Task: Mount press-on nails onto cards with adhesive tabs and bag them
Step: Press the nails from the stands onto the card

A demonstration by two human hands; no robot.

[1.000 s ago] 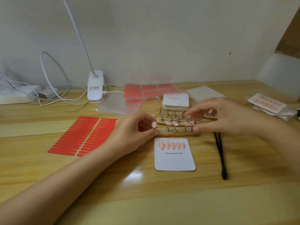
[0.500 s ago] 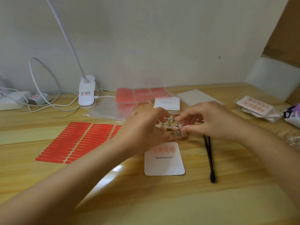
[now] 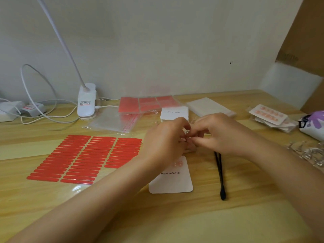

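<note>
Both hands, left [image 3: 166, 137] and right [image 3: 220, 133], meet fingertip to fingertip mid-surface above a white rounded "Handmade Nail" card [image 3: 172, 179]; what each grip holds is unclear.

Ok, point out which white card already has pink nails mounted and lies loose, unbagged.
The "Handmade Nail" card nearest the camera, beside the black tweezers; the stacked cards behind the hands look blank.

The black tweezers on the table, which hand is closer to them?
Right. The right hand is just above the tweezers' far end; the left hand is farther left, past the card.
</note>
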